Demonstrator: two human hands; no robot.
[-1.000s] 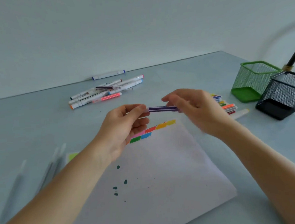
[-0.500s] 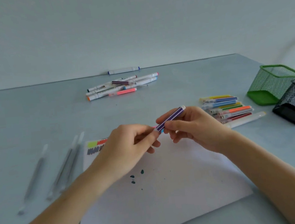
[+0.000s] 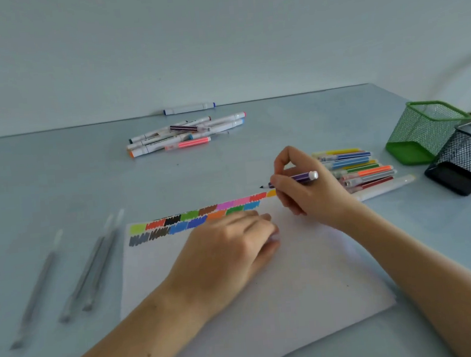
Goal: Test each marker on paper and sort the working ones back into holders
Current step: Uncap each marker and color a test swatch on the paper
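Head view: right hand (image 3: pixel 312 194) pinches the purple marker (image 3: pixel 300 178), tip leftward above the paper (image 3: pixel 266 283) (uncapped); left hand (image 3: pixel 234 244) rests loosely curled.

Two mesh holders, green (image 3: pixel 423 130) and black (image 3: pixel 466 158); one paper sheet (image 3: pixel 267 295); two hands.

looked matt: white paper (image 3: pixel 268 303); wire mesh: green holder (image 3: pixel 423 130), black holder (image 3: pixel 466 158); glossy plastic: purple marker (image 3: pixel 302 177).

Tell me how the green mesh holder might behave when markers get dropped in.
The green mesh holder looks light and apparently empty, so it may slide or tip. It leans against the black mesh holder, which may brace it.
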